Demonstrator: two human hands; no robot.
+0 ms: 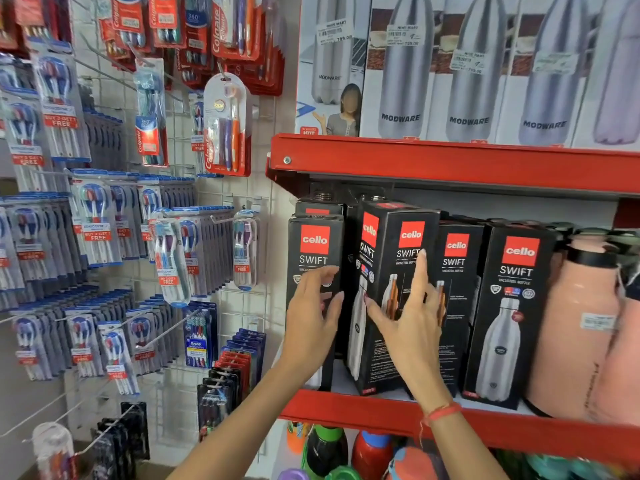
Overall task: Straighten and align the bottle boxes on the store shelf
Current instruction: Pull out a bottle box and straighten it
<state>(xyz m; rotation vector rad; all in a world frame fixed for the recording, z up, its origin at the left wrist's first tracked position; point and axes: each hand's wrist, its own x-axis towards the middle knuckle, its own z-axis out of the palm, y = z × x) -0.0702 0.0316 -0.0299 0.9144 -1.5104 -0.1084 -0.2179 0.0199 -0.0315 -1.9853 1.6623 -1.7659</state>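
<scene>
Black Cello Swift bottle boxes stand in a row on the red middle shelf (346, 408). The leftmost box (313, 244) faces front. The second box (388, 258) is turned at an angle, so its side panel shows. A third box (457, 271) sits further back, and a fourth box (509, 306) faces front. My left hand (313, 317) rests with spread fingers on the leftmost box's front. My right hand (412, 317) lies on the angled box, thumb at its corner edge and forefinger pointing up its front. More boxes stand behind, mostly hidden.
Peach flasks (575, 327) crowd the right of the shelf. Modware bottle boxes (467, 74) fill the upper shelf (450, 164). Coloured bottles (370, 452) stand on the shelf below. Toothbrush packs (173, 258) hang from a wire grid at left.
</scene>
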